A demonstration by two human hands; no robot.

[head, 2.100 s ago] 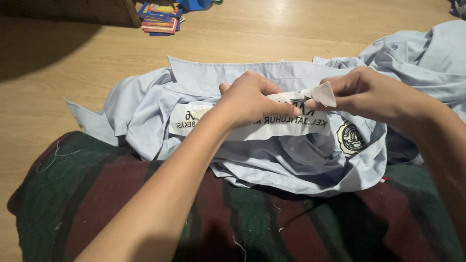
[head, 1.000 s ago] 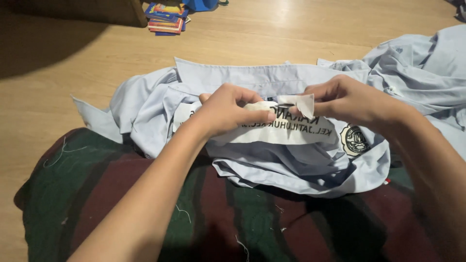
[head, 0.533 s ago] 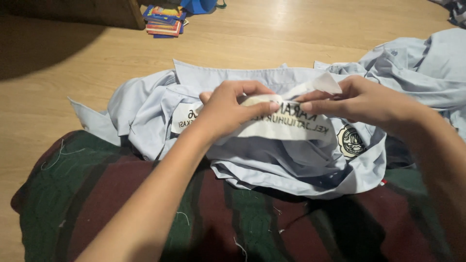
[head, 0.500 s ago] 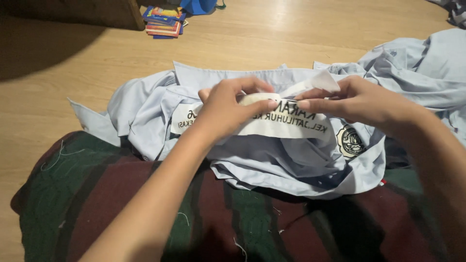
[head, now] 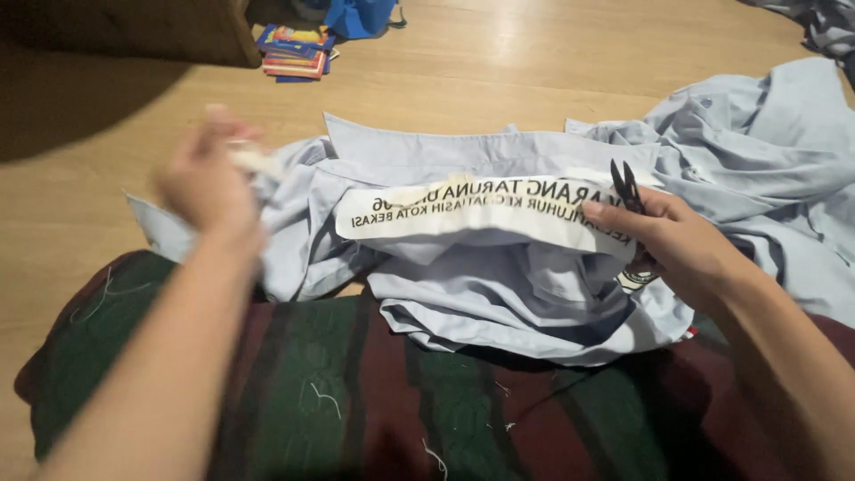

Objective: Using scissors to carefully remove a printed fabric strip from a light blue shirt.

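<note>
Right hand (head: pixel 677 245) grips small black snips (head: pixel 626 185) over the pale blue cotton shirt (head: pixel 499 294), left hand (head: pixel 209 183) pinching a white scrap (head: pixel 254 158): blades could nick cloth.

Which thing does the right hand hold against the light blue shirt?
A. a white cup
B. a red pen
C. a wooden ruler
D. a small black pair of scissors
D: the right hand rests on the light blue shirt, and the dark pointed blades of a small black pair of scissors stick up from its fingers.
</note>
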